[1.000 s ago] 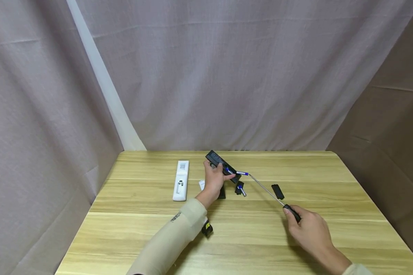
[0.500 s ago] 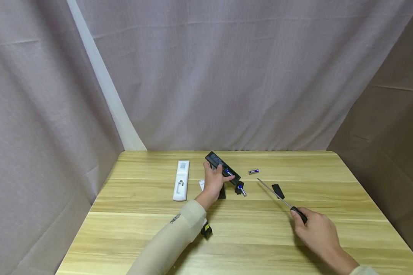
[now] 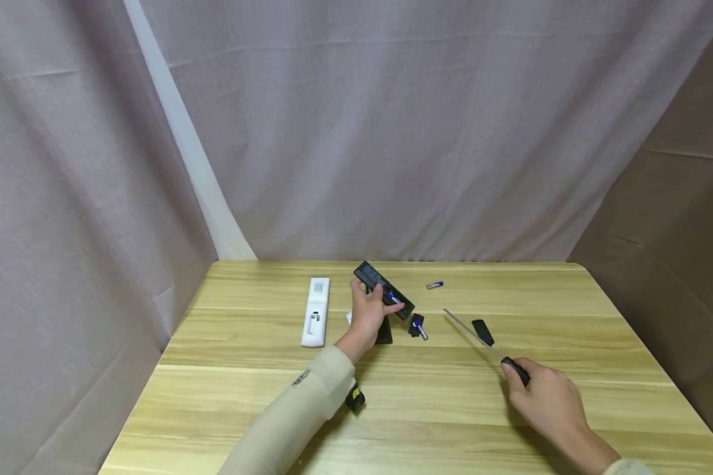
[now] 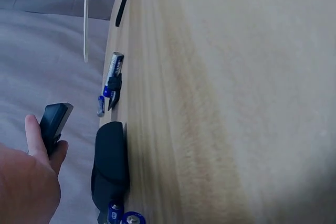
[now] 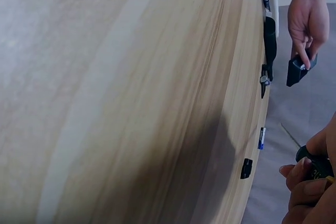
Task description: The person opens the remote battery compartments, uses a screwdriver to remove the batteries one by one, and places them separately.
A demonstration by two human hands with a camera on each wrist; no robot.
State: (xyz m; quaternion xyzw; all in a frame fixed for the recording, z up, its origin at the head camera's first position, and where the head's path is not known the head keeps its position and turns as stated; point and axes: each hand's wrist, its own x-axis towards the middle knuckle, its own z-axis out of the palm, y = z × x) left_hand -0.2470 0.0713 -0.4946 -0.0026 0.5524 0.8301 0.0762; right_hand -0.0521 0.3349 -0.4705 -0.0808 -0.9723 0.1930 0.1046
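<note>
My left hand grips a black remote control, raised above the table and tilted, its back facing up. A blue and white battery shows in its uncovered compartment. My right hand holds a screwdriver by its black handle, the thin shaft pointing left and away, its tip apart from the remote. Beyond the tip, a loose battery lies on the table. Another battery lies across a small black cover. In the right wrist view, fingers curl round the handle.
A white remote with an uncovered compartment lies left. Under my left wrist is another black remote, partly hidden. A black cover lies near the screwdriver shaft. A black and yellow object sits nearer me on the wooden table.
One battery has left the raised remote at the screwdriver's tip and moved right, then farther back onto the table. The screwdriver has drawn back to the right; my left hand has barely moved.
</note>
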